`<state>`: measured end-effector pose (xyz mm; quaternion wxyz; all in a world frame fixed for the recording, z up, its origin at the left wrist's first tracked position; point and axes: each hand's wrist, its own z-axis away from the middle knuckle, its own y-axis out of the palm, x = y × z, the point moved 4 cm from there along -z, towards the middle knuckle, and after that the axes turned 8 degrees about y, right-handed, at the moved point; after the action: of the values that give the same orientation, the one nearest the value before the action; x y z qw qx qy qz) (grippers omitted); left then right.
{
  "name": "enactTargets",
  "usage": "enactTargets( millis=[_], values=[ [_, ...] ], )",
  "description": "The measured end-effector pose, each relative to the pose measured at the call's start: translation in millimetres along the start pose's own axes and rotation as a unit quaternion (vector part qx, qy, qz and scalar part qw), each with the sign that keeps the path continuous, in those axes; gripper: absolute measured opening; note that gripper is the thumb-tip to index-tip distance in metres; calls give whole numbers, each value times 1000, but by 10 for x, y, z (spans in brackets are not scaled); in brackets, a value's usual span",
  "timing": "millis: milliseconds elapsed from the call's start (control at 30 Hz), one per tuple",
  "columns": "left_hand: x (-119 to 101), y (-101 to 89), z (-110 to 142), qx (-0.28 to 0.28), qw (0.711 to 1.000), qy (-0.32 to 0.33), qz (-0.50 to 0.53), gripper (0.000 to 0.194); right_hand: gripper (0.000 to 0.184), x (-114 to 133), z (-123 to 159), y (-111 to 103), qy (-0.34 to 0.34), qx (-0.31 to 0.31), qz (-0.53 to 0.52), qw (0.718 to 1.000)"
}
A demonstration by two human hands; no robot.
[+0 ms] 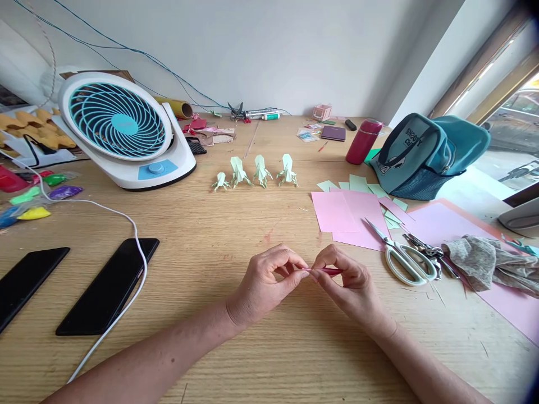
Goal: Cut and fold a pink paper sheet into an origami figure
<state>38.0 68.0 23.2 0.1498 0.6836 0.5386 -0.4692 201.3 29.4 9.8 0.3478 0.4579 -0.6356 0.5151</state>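
Between my two hands is a small, narrow piece of folded pink paper (330, 271), held just above the table. My left hand (269, 280) pinches its left end between thumb and forefinger. On the other side, my right hand (347, 286) grips the paper's right part, its fingers covering much of it. Beyond my hands several pale green origami figures with thin legs stand in a row, among them a small one (220, 181) at the left and a taller one (287, 170) at the right. Pink paper sheets (337, 212) lie right of them.
White-handled scissors (406, 261), keys (433, 255) and a grey cloth (475, 258) lie at right. Behind are a blue backpack (415, 154) and a red flask (364, 141). At left stand a fan (126, 126) and two black phones, one (107, 289) crossed by a white cable (137, 235).
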Motion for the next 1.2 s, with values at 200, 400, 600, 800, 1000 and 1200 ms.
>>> enactTargets(
  millis=[200, 400, 600, 800, 1000, 1200],
  values=[
    [-31, -14, 0, 1, 1000, 7, -11, 6, 14, 15, 19, 6, 17, -1, -3, 1000],
    [-83, -5, 14, 0, 1000, 0, -12, 7, 15, 45, 43, 29, 37, -2, -16, 999],
    [-80, -10, 7, -13, 998, -55, 8, 11, 13, 67, 42, 6, 47, 30, -45, 997],
    [-49, -93, -51, -47, 990, -109, 72, 13, 21, 39, -13, -83, 41, 63, -63, 995],
    [-83, -108, -72, -65, 979, -134, 136, 12, 21, 45, -41, -98, 23, 46, -58, 997],
    [-77, -118, -59, -80, 977, -125, 156, 7, 25, 21, -61, -77, 19, 34, -104, 994]
  ],
)
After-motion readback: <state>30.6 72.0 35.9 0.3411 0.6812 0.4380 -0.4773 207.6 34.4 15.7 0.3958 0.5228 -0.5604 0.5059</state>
